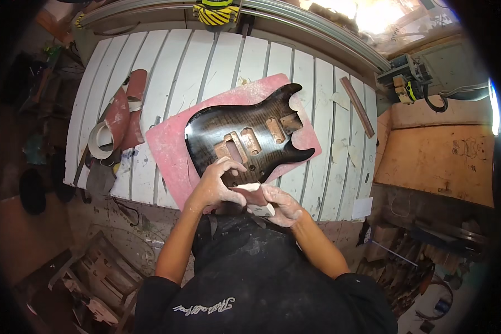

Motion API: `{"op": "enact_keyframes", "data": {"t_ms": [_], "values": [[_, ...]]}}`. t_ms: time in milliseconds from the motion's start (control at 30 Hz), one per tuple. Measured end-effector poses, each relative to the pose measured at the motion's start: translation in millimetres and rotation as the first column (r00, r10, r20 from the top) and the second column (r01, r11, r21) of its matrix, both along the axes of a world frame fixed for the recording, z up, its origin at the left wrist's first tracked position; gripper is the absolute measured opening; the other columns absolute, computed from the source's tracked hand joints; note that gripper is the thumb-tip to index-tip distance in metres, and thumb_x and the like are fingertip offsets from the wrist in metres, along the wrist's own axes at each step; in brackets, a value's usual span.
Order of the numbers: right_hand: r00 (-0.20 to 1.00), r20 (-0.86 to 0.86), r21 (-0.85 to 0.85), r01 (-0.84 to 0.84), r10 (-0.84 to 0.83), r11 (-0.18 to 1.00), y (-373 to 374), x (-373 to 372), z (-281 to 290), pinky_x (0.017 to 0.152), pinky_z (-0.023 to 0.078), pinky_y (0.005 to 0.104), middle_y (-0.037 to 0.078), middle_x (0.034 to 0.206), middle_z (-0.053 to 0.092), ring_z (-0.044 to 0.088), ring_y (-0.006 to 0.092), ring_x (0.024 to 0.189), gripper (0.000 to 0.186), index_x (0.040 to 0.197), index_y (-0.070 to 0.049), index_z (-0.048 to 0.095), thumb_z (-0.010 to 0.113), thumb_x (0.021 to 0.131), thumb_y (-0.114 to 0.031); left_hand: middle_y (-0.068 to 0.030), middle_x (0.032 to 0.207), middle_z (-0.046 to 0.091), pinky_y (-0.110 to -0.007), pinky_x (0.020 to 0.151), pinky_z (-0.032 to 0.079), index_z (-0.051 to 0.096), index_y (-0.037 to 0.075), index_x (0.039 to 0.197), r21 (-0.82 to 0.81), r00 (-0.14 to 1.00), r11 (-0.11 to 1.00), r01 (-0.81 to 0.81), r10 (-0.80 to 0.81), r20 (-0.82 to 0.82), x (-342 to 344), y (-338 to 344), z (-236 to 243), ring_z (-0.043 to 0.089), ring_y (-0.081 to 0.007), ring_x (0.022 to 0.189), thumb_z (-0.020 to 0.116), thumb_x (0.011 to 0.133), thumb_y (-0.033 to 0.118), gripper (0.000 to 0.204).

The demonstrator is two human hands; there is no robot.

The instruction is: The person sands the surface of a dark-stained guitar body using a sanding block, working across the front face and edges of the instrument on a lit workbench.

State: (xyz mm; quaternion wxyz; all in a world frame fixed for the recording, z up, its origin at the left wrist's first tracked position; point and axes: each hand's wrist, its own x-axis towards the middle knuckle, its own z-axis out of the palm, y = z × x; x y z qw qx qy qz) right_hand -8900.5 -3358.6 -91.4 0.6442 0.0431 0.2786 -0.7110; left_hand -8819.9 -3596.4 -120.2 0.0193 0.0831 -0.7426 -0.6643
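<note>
White boards set side by side make the table (222, 61) in a messy workroom. Close to the person's body, the right hand (284, 206) pinches a bent piece of red sandpaper (253, 196) between thumb and fingers. Something pale shows under it, maybe a block. The left hand (210, 185) has its fingers spread, with the thumb by the paper's left edge and the fingertips over the guitar body (206, 131). Whether they touch the wood is hard to tell. The step looks like getting the paper to sit right in the hands. The next move seems to call for a firm grip and a smooth sheet. The dark guitar body lies flat on a dusty pink mat (167, 146), and its cut-out holes could snag the paper. Big red strips (117, 114) lie far left, a wooden stick (357, 107) far right, both out of the way.
</note>
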Motion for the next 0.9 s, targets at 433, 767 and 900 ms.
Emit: {"op": "enact_keyframes", "data": {"t_ms": [433, 767, 900], "values": [[0.528, -0.828, 0.408, 0.338, 0.188, 0.848, -30.0, -31.6, -23.7, 0.097, 0.053, 0.0328, 0.007, 0.116, 0.071, 0.065, 0.0158, 0.106, 0.033, 0.122, -0.001, 0.07, 0.079, 0.095, -0.018, -0.0164, 0.137, 0.063, -0.05, 0.114, 0.04, 0.07, 0.008, 0.127, -0.677, 0.986, 0.722, -0.141, 0.162, -0.032, -40.9, -45.2, -40.0, 0.054, -0.0363, 0.133, 0.088, 0.074, 0.052, 0.071], [-0.039, -0.951, 0.228, 0.575, 0.305, 0.786, -80.4, -113.0, -40.3, 0.091, 0.054, 0.0353, 0.014, 0.116, 0.072, 0.07, 0.0257, 0.101, 0.029, 0.113, -0.001, 0.073, 0.078, 0.094, -0.023, -0.017, 0.145, 0.062, -0.049, 0.118, 0.038, 0.071, 0.008, 0.133, -0.735, 0.941, 0.611, -0.294, 0.319, -0.112, -69.2, -57.9, -49.4, 0.051, -0.0362, 0.139, 0.075, 0.093, 0.039, 0.051], [0.795, -0.605, 0.337, 0.208, 0.042, 0.918, -74.9, -78.8, -25.3, 0.083, 0.055, 0.0278, 0.004, 0.112, 0.07, 0.067, 0.0119, 0.1, 0.03, 0.127, -0.007, 0.066, 0.066, 0.106, -0.027, -0.015, 0.119, 0.075, -0.041, 0.102, 0.053, 0.077, 0.007, 0.122, -0.16, 0.919, 0.912, -0.377, 0.347, -0.189, -51.9, -6.9, -5.9, 0.07, -0.0315, 0.114, 0.081, 0.088, 0.022, 0.037]]}}
